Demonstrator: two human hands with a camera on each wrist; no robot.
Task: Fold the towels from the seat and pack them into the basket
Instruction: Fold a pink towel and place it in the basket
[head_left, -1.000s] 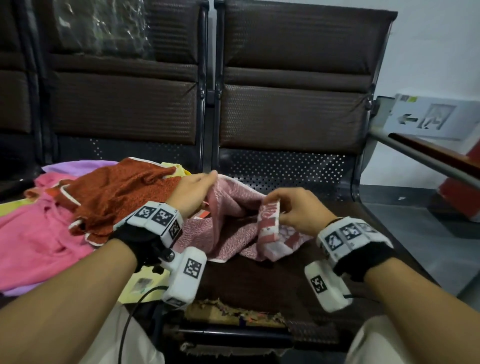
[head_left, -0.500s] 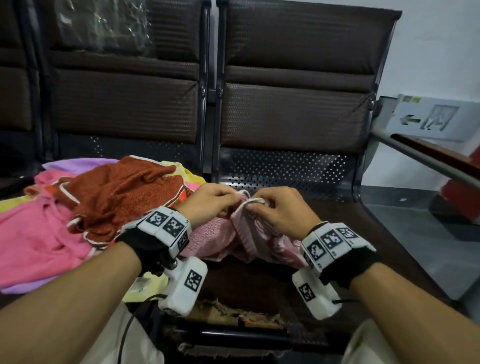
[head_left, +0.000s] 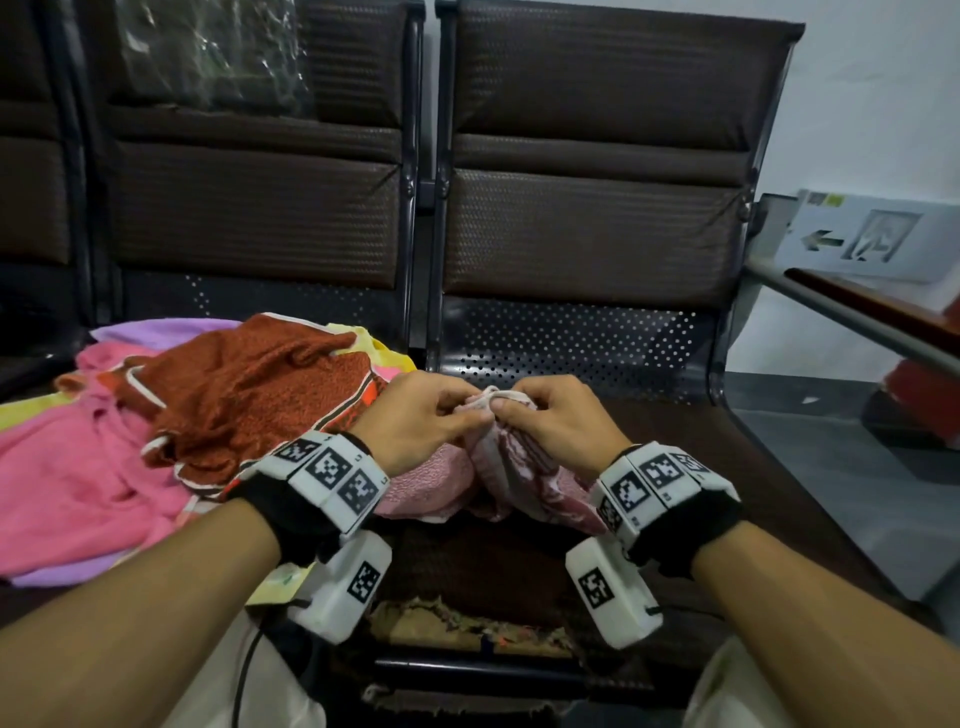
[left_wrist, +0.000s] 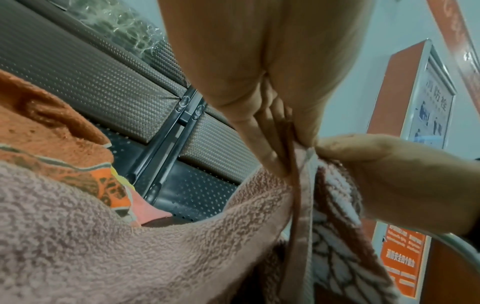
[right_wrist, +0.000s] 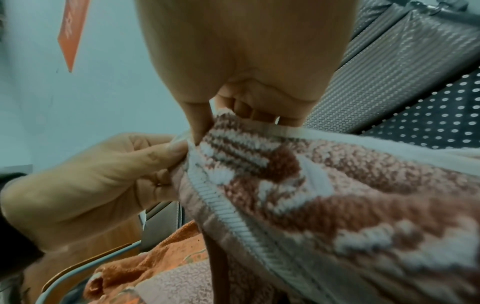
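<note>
Both hands meet above the brown seat (head_left: 691, 467); the left hand (head_left: 415, 421) and right hand (head_left: 558, 421) each pinch the hem of the pink patterned towel (head_left: 519, 478), fingers curled; it hangs between them; more towels (head_left: 156, 426) lie heaped just left.

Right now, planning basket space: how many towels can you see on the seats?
5, maybe more hidden: patterned towel in both hands; rust towel atop the pile; pink towel, purple towel, yellow towel beneath.
</note>
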